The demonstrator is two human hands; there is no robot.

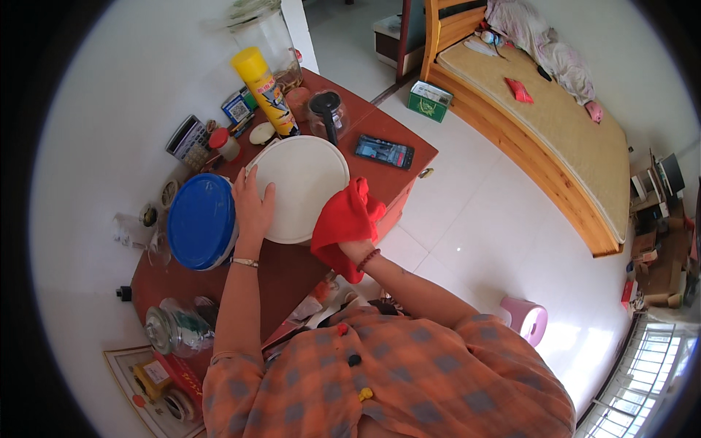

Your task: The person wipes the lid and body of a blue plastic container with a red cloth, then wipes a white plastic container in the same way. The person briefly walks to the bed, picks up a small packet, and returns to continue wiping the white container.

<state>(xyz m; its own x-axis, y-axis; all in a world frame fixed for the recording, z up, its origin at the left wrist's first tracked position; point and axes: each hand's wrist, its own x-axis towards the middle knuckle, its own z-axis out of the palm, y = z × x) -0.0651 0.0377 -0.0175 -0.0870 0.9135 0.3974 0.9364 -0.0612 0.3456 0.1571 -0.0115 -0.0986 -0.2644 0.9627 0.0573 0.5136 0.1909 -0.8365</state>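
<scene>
My left hand [253, 205] lies with fingers spread on the left edge of a white round lid [304, 180], which tops a tub on the red-brown table. Right beside that hand is a tub with a blue lid [201, 222]. A red cloth [342, 219] drapes over my right hand, whose fingers are hidden in its folds; only the wrist [358, 252] with a beaded bracelet shows. The cloth is against the white tub's right side. How the hidden fingers grip the cloth is partly out of sight.
Behind the white lid stand a yellow spray can [265, 93], a glass pot with a black handle [328, 115] and a phone [384, 151]. A calculator [189, 139] and a red-capped jar [223, 143] are by the wall. A glass jar [181, 328] lies nearer me. A pink stool [526, 320] is on the floor.
</scene>
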